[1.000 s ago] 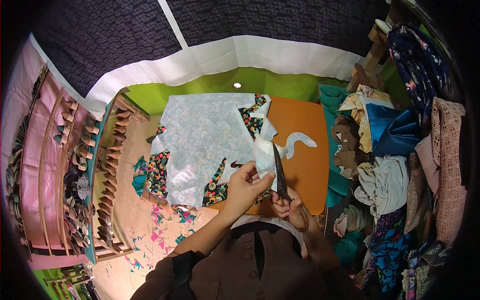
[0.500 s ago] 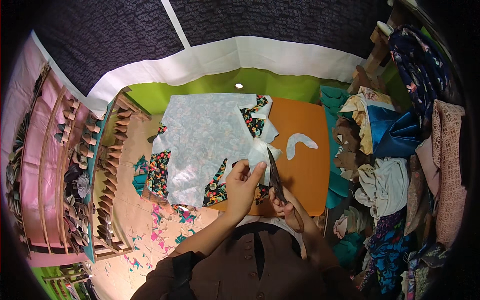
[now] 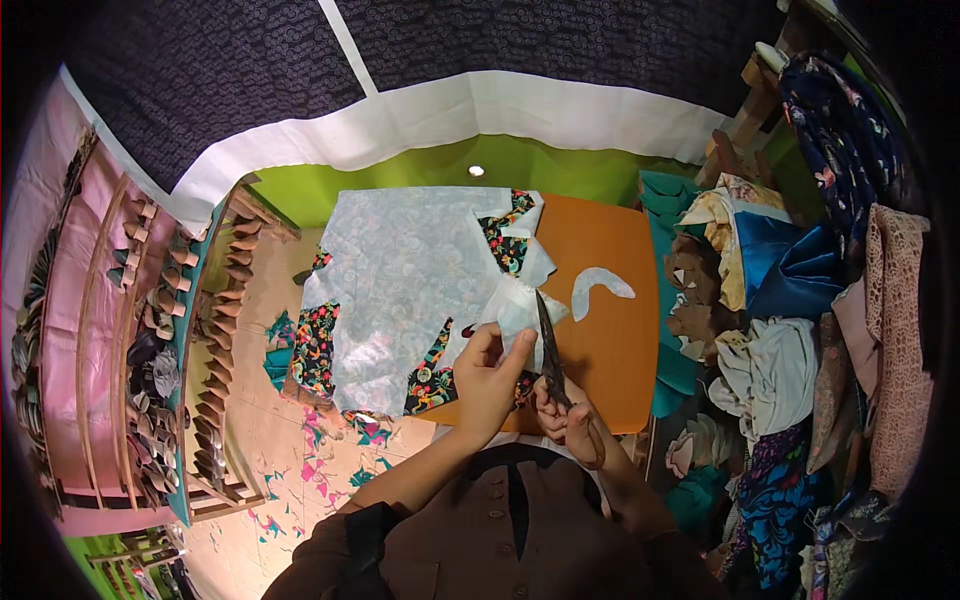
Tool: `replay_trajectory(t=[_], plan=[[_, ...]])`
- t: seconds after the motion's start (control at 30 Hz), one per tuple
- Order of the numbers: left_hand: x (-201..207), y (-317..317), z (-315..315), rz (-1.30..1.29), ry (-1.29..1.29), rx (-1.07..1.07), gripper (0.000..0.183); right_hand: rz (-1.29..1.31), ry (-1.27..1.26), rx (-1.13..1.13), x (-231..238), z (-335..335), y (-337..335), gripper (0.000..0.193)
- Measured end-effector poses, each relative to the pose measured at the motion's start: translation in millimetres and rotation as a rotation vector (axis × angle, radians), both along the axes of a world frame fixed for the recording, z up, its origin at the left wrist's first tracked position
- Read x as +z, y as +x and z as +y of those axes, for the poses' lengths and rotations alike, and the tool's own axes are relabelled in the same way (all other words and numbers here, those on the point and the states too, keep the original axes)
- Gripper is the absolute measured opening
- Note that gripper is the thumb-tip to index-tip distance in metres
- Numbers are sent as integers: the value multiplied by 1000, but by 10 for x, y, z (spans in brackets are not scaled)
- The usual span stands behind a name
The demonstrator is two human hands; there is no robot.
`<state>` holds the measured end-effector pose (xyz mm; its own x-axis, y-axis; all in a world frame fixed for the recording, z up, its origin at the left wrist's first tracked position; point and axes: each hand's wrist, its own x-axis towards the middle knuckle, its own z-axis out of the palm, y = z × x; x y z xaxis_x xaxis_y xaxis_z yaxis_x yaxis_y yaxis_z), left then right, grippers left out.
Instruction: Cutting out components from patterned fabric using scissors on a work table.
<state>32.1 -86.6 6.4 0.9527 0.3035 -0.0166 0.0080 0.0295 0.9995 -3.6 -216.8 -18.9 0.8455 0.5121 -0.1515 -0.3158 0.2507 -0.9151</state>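
Note:
My left hand (image 3: pixel 487 372) is closed, pinching a small white piece of fabric (image 3: pixel 517 308) between thumb and fingers above the table. My right hand (image 3: pixel 563 408) grips a pair of dark scissors (image 3: pixel 549 345) by the handles. Their blades point away from me and look nearly together, along the right side of the white piece. Beneath and left of my hands spreads a large sheet of floral-backed fabric (image 3: pixel 400 270), pale side up, with black floral parts showing at its edges. A curved white cut-out (image 3: pixel 598 284) lies right of the scissors.
The orange table (image 3: pixel 615 370) is under the fabric. Shelves of wooden shoe forms (image 3: pixel 222 345) stand at left. Folded cloths and leather pieces (image 3: pixel 765 370) are piled along the right. Coloured scraps (image 3: pixel 318 455) litter the floor, and a dark patterned cloth (image 3: pixel 540 40) hangs at the back.
The white piece has shifted and turned slightly in my left fingers. My right hand and the scissors have moved a little to the left.

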Motion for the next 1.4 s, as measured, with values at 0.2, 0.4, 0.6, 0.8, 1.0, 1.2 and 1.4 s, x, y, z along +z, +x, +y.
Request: replay_trajectory(t=[0.2,0.4,0.6,0.8,1.0,1.2,1.4], plan=[[-43,26,-9,-16,-82,-4,18,42,-17,-2,13,4,-19,76],[69,-4,3,37,-40,-95,12,-26,-44,-32,-46,-30,-24,76],[52,0,-31,34,-118,-57,14,-96,-100,-46,77,-19,8,71],[26,-14,8,42,-88,-75,13,-21,-79,-66,5,5,-33,69],[117,-28,14,31,-66,-114,13,-44,-84,-36,-18,-48,-47,76],[10,-43,-5,30,-134,-162,13,-30,-50,-95,-35,-1,-33,85],[63,-46,-26,29,-137,-149,12,36,-22,-46,10,-22,-63,80]])
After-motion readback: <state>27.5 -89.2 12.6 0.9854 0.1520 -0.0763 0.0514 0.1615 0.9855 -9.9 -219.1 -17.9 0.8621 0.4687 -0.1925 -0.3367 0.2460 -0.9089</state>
